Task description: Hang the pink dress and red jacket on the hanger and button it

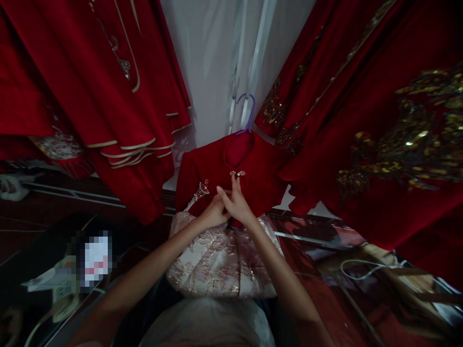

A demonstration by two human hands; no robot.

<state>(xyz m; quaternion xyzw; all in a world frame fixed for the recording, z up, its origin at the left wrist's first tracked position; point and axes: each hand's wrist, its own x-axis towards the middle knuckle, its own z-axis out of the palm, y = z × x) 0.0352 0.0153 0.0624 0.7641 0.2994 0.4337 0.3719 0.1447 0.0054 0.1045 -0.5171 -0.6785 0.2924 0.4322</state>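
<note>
Velvet, deep red and soft in pile, forms the small jacket (213,173), which hangs on a thin purple hanger (248,112) straight ahead, between two racks of long red gowns (119,96) trimmed in gold cord and sequins. A jewelled clasp (238,173) glints at its collar, and a silver ornament (201,189) sits lower on the front. Below spreads a pale pink skirt (220,262) of stiff floral brocade. The right hand (237,202) is open, its fingers stretched upward with the tips touching the clasp. The left hand (214,212) is curled against the jacket front, partly covered by the right; whether it grips cloth cannot be told.
</note>
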